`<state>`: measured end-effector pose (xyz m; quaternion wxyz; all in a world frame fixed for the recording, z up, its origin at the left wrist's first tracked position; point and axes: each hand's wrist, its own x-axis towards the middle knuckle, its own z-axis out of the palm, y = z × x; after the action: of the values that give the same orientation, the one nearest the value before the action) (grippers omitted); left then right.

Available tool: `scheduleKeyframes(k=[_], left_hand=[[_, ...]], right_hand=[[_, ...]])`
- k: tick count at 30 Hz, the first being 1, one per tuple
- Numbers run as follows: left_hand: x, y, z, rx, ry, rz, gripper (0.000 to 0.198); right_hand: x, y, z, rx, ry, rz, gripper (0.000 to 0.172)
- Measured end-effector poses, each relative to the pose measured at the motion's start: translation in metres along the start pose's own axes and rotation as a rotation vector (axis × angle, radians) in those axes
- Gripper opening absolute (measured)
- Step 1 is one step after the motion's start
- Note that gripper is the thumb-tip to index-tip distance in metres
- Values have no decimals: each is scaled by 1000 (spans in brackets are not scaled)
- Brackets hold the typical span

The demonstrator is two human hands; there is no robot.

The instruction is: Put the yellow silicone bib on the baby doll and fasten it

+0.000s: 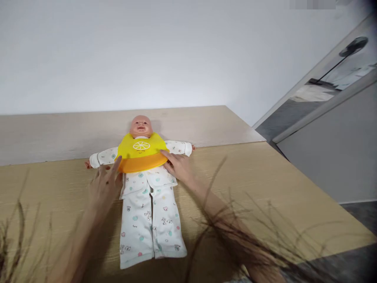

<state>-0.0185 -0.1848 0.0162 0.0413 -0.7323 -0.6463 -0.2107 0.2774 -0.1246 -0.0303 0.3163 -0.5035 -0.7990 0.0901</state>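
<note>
A baby doll point(141, 125) lies on its back with its arms spread, dressed in a white printed top point(137, 184) and matching trousers point(166, 220). Over its chest is a yellow bib point(125, 146) with a citrus slice print and an orange catch pocket along the bottom. My left hand point(105, 179) grips the left edge of the bib by the pocket, index finger along the rim. At the opposite edge, my right hand point(177, 164) pinches the bib's pocket corner, index finger on top and thumb lower down. The doll's feet are not visible.
The doll rests on a wooden table point(235, 177) with a paler strip point(200, 122) at the back against a white wall point(176, 55). The table's right edge slants toward me. A mirror point(324, 84) leans beyond it. Strands of hair blur the lower view.
</note>
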Motion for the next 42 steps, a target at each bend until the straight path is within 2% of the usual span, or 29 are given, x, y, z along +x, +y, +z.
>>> scheduleKeyframes(k=[3, 6, 9, 13, 16, 18, 20, 24, 27, 30, 33, 38, 40, 42], left_hand=[[12, -1, 4, 114, -42, 10, 43], [14, 2, 6, 125, 0, 32, 42], [10, 2, 13, 71, 27, 64, 40], [-1, -3, 27, 21, 79, 80, 41], [-8, -6, 29, -65, 105, 93, 39], [-7, -9, 25, -162, 101, 53, 39], [0, -12, 21, -261, 112, -52, 39], [33, -23, 19, -596, 242, -295, 37], [63, -30, 22, -776, 296, -361, 28], [97, -31, 26, -914, 335, -426, 22], [136, -32, 37, -1049, 336, -507, 16], [198, -39, 65, -1361, 99, -805, 13], [214, -40, 77, -1424, -22, -853, 15], [224, -37, 87, -1449, -142, -855, 14]], right_hand=[[0, 0, 2, 76, 49, 21, 45], [1, 3, -2, 106, 77, 45, 46], [2, 8, -9, 121, 49, 59, 46], [-1, 14, -13, 139, -14, -4, 43], [-5, 15, -12, 142, -2, -23, 46], [-8, 17, -11, 172, 33, -8, 49], [-9, 19, -9, 235, 74, 30, 49], [-8, 30, -6, 435, 194, 149, 39], [-1, 41, -5, 612, 292, 278, 30], [19, 49, -6, 777, 321, 444, 25], [54, 51, -6, 907, 342, 562, 19], [126, 50, 6, 1256, 283, 746, 12], [150, 52, 18, 1325, 221, 825, 11], [167, 53, 34, 1382, 94, 872, 10]])
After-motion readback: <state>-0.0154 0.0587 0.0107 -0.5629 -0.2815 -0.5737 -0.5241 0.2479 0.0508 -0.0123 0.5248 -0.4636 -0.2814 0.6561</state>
